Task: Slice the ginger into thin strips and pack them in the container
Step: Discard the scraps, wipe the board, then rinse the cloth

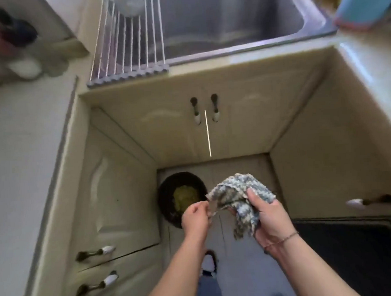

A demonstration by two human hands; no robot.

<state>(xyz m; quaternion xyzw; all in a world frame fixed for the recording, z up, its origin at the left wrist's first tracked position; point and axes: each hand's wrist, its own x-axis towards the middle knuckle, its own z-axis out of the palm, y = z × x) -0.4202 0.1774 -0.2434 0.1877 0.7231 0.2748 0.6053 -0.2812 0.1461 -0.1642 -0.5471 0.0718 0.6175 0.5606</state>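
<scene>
Below, over the floor, the right hand (pixel 269 216) gripped a bunched grey-and-white cloth (pixel 240 196), thumb curled over it. The left hand (pixel 194 217) pinched the cloth's edge between curled fingers. A black bin (pixel 167 194) stood beneath, beside the cabinet doors (pixel 173 131). No ginger, container or readable writing showed.

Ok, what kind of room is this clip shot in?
Most likely a home kitchen. A steel sink is set into a counter, a roll-up drying rack lies across its left side, and cream cabinet doors with handles run beneath. The person stands there holding a cloth.
</scene>
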